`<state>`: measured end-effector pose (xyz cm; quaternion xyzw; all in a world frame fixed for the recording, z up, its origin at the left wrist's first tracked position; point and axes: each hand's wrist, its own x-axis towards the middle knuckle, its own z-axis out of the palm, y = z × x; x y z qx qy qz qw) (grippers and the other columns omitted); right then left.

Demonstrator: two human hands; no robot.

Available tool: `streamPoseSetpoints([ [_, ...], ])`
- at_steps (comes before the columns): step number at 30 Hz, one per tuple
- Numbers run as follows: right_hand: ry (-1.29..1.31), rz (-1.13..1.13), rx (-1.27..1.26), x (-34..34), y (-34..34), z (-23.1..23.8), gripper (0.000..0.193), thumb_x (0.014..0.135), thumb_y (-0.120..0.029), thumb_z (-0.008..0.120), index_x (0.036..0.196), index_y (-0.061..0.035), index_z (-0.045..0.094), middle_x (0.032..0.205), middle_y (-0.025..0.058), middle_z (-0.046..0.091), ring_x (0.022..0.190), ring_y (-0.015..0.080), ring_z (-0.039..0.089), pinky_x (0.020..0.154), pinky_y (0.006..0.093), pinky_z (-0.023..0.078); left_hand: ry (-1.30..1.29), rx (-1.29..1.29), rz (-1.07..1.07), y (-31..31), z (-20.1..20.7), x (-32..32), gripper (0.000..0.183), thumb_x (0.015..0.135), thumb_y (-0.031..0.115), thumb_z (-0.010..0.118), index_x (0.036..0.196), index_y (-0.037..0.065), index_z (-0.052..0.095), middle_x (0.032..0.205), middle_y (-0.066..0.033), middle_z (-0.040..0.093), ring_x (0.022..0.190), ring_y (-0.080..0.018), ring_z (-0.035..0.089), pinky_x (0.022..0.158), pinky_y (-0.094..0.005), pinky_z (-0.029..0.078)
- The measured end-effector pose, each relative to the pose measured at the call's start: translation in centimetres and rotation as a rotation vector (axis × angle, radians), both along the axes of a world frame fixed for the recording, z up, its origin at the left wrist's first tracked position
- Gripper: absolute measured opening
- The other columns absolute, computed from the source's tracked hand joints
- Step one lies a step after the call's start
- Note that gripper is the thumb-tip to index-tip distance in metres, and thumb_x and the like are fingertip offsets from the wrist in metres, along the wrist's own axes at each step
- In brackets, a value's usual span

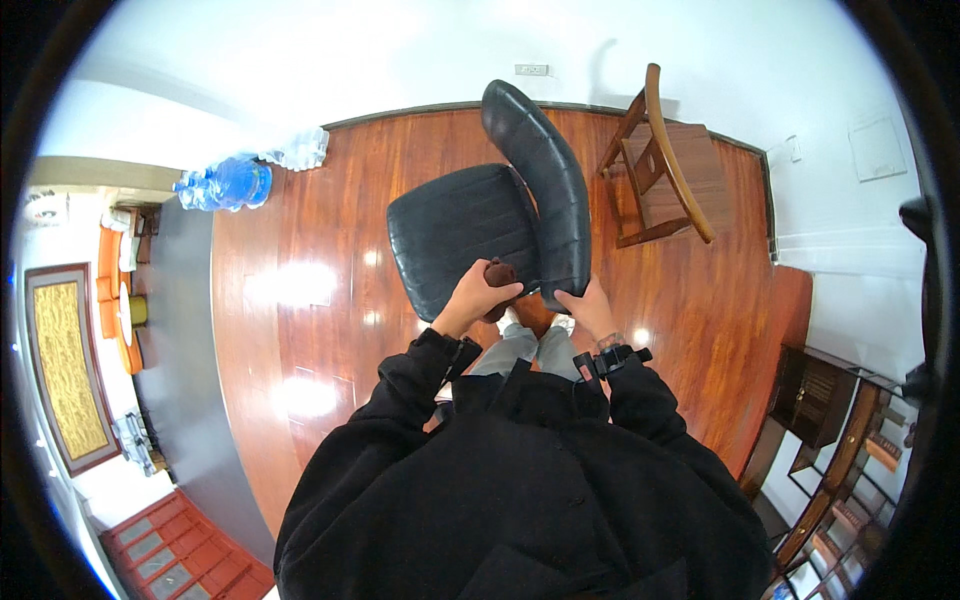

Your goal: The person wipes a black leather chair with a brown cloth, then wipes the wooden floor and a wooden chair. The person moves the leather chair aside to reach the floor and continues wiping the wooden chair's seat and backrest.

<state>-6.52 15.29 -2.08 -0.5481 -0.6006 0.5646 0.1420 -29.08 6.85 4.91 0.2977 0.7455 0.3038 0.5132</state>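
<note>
A black leather-look chair stands in front of me, with its padded seat (460,225) on the left and its curved backrest (550,150) on the right. My left hand (472,300) is closed around a crumpled dark brown cloth (499,274) close to the backrest's near end, above the seat's near right corner. On that near end of the backrest, my right hand (594,308) keeps a grip, thumb on top; its other fingers are mostly hidden. The chair's base is out of sight beneath the seat.
A wooden chair (655,160) stands beyond the backrest to the right, near the wall. Large blue water bottles (230,185) and clear bottles (302,150) are grouped at the far left. A dark cabinet (812,395) and shelving line the right side. The wood floor (330,230) is glossy.
</note>
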Motion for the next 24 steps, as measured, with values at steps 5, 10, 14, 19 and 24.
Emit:
streamPoseSetpoints([
  [5, -0.002, 0.042, 0.100, 0.0, 0.3, -1.2, 0.054, 0.072, -0.008, 0.068, 0.122, 0.0046, 0.050, 0.107, 0.0156, 0.064, 0.097, 0.0245, 0.063, 0.086, 0.0344, 0.048, -0.130, 0.077, 0.170, -2.0, -1.3, -1.4, 0.047, 0.083, 0.030, 0.073, 0.112, -0.003, 0.055, 0.098, -0.0104, 0.061, 0.088, -0.0159, 0.060, 0.077, -0.0308, 0.049],
  [10, -0.072, 0.037, 0.106, -0.1, 2.9, -1.0, 0.057, 0.068, -0.012, 0.068, 0.119, 0.0055, 0.051, 0.106, 0.0229, 0.063, 0.099, 0.0358, 0.063, 0.088, 0.0400, 0.048, -0.136, 0.164, 0.178, -3.8, -2.7, -4.3, 0.048, 0.080, 0.033, 0.075, 0.107, -0.001, 0.056, 0.095, -0.0128, 0.063, 0.085, -0.0208, 0.064, 0.076, -0.0339, 0.051],
  [14, 0.004, -0.024, -0.021, -1.9, 7.7, 0.7, 0.055, 0.065, -0.007, 0.069, 0.116, 0.0051, 0.052, 0.106, 0.0184, 0.063, 0.098, 0.0309, 0.062, 0.089, 0.0364, 0.047, -0.097, 0.152, 0.182, -4.3, -3.7, -8.1, 0.045, 0.081, 0.028, 0.075, 0.110, 0.000, 0.056, 0.095, -0.0082, 0.062, 0.085, -0.0163, 0.061, 0.075, -0.0323, 0.050],
  [19, -0.043, 0.019, -0.046, -6.3, 14.3, 4.4, 0.045, 0.068, 0.001, 0.067, 0.112, 0.0030, 0.054, 0.101, 0.0153, 0.064, 0.094, 0.0299, 0.063, 0.087, 0.0367, 0.047, -0.055, 0.181, 0.306, -5.7, -4.6, -11.7, 0.048, 0.080, 0.031, 0.074, 0.112, 0.000, 0.056, 0.098, -0.0111, 0.063, 0.091, -0.0203, 0.063, 0.078, -0.0338, 0.051],
  [24, -0.293, 0.201, 0.135, -10.6, 22.2, 5.8, 0.049, 0.074, 0.009, 0.062, 0.122, 0.0026, 0.050, 0.113, 0.0153, 0.061, 0.099, 0.0283, 0.061, 0.081, 0.0375, 0.053, -0.166, 0.119, 0.433, -5.4, -5.0, -12.4, 0.043, 0.083, 0.023, 0.073, 0.114, 0.000, 0.055, 0.100, -0.0084, 0.061, 0.090, -0.0159, 0.061, 0.076, -0.0309, 0.051],
])
